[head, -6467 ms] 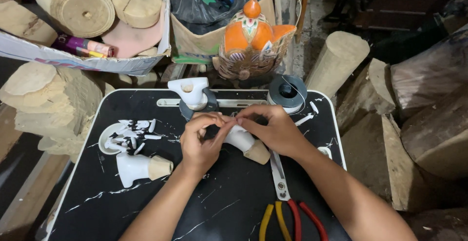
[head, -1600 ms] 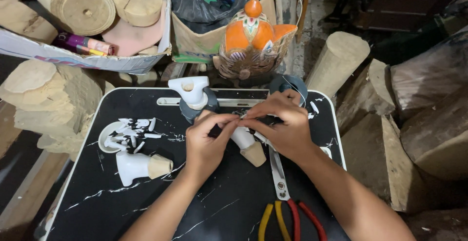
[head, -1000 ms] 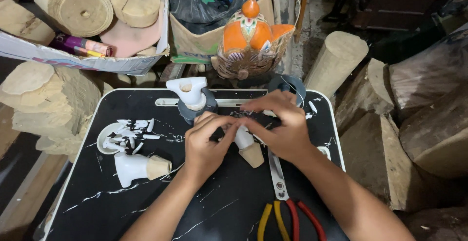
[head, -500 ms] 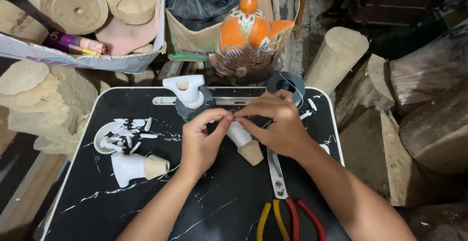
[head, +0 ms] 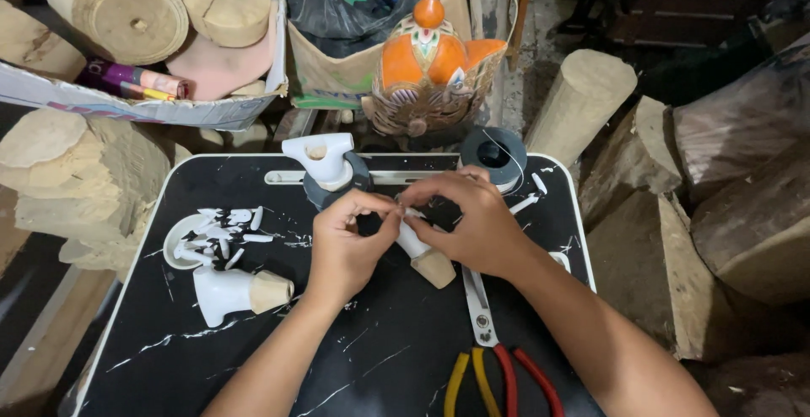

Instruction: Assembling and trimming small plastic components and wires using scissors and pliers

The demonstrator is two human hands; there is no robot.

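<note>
White-painted wooden peg (head: 422, 252) slants away beneath both hands; left hand (head: 346, 244) and right hand (head: 472, 227) pinch its upper end, equally near

Both hands (head: 413, 235) pinch white piece (head: 412, 238) over black table (head: 371, 358).
</note>
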